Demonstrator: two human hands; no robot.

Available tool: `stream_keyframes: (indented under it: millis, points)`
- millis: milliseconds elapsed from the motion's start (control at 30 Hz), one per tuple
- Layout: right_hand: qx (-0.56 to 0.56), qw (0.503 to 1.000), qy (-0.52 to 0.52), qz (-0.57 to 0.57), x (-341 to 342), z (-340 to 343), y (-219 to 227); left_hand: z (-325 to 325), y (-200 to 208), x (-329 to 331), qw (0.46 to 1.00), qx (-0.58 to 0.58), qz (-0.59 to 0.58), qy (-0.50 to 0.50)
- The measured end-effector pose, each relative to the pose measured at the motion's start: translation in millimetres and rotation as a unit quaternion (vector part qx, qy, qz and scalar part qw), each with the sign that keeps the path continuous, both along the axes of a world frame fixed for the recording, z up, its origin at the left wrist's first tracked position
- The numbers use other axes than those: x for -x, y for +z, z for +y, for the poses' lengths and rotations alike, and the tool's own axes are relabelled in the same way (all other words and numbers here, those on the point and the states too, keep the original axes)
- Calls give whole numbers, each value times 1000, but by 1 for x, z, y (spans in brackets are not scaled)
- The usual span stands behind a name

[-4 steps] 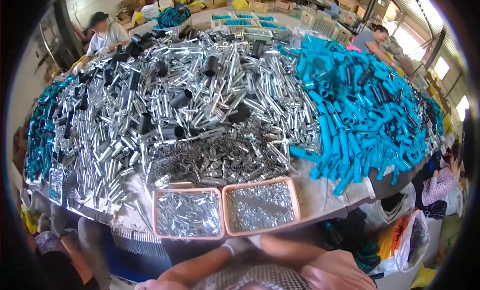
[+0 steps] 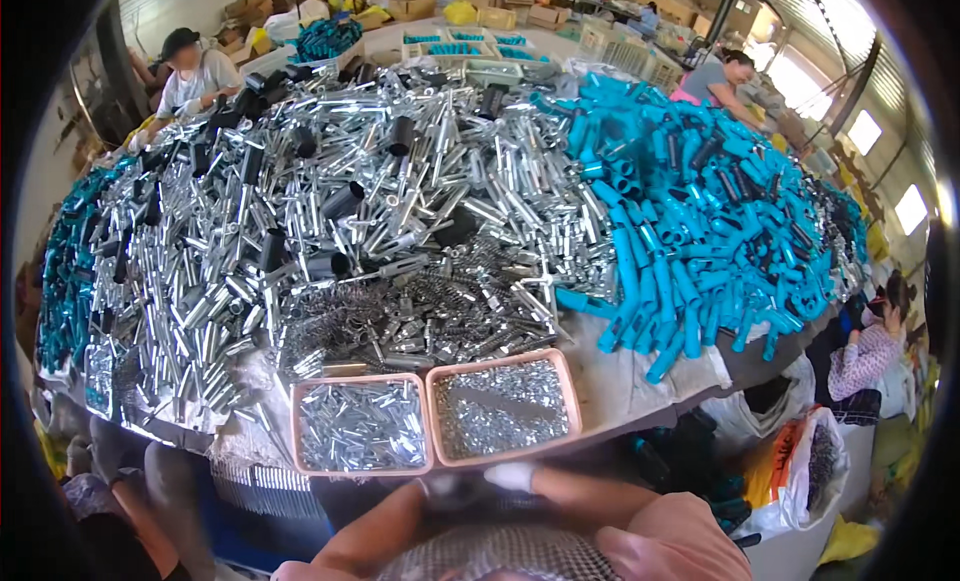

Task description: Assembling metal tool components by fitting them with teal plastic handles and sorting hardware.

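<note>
Left hand (image 2: 450,489): blurred, shadowed, can't tell if closed. Right hand (image 2: 512,476): pale-gloved, just beside it, grip unclear. Progress: no finished piece visible at the hands; plenty looks left, loose. Just beyond the hands, left tray (image 2: 296,431) holds shiny silver pins, right tray (image 2: 572,396) tiny silvery bits. Farther: dark springs (image 2: 330,316), silver tubes (image 2: 210,321), teal pieces (image 2: 650,271) rightward.

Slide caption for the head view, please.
Left hand and right hand near two pink rectangular trays of small silver metal parts, with elongated silver metal pieces and turquoise tubular pieces heaped beyond.
</note>
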State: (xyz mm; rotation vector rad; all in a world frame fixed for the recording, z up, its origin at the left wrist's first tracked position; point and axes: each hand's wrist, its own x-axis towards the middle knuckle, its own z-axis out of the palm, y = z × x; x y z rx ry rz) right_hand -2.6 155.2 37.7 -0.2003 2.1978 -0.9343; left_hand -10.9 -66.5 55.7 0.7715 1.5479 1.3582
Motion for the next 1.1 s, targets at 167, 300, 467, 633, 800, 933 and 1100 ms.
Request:
stream_keyframes:
  millis: [167, 300, 467, 633, 800, 933, 1100]
  points:
    - [-146, 949, 230, 161, -13, 25, 166, 19, 62, 22, 967, -22, -226, 117]
    - [-175, 939, 248, 163, -43, 13, 191, 42, 80, 59, 968, -63, -228, 88]
    - [-110, 963, 140, 200, -69, 7, 192, 42, 74, 57, 961, -111, -239, 85]
    - [-86, 976, 89, 178, -84, 5, 213, 48, 74, 63, 946, -145, -265, 113]
    - [-6, 982, 12, 190, -105, 9, 219, 48, 71, 60, 920, -194, -304, 156]
    - [172, 916, -144, 332, -111, 2, 205, 43, 58, 39, 884, -233, -344, 216]
    - [463, 668, -488, -317, -85, 13, 192, 51, 56, 48, 774, -268, -429, 381]
